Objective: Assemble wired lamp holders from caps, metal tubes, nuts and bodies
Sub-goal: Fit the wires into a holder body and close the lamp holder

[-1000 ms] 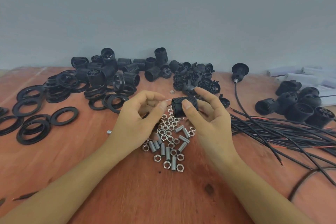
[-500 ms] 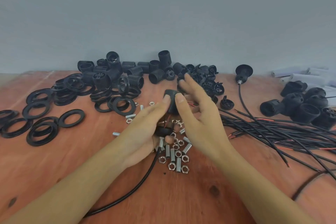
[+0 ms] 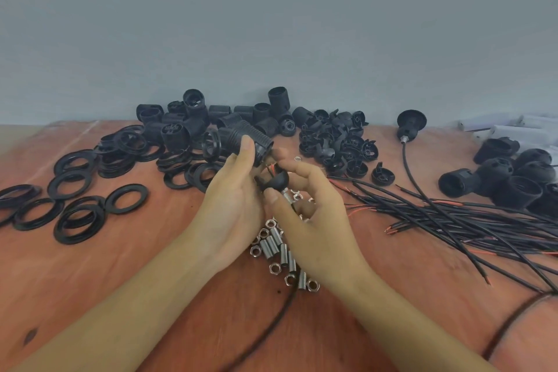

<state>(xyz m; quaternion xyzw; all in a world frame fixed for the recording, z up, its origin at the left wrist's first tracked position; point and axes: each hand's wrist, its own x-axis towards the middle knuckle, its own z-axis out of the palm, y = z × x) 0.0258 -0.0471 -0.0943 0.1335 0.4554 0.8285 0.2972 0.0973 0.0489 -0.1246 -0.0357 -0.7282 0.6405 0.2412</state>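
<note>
Change: cap [image 3: 276, 180] now in right hand [image 3: 314, 214], lamp holder body [image 3: 261, 146] in left hand [image 3: 232, 202].
Left grip: curled round body.
Right grip: pinching cap above nuts [image 3: 274, 268].

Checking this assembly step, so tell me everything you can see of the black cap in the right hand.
The cap is a small black dome, smooth like plastic, held tilted. A short metal tube sticks out of its narrow end toward the lower right. Red wire tips show at its wide end, which faces the ribbed body in the left hand. The right hand pinches it, thumb on the near side, above the loose nuts.
</note>
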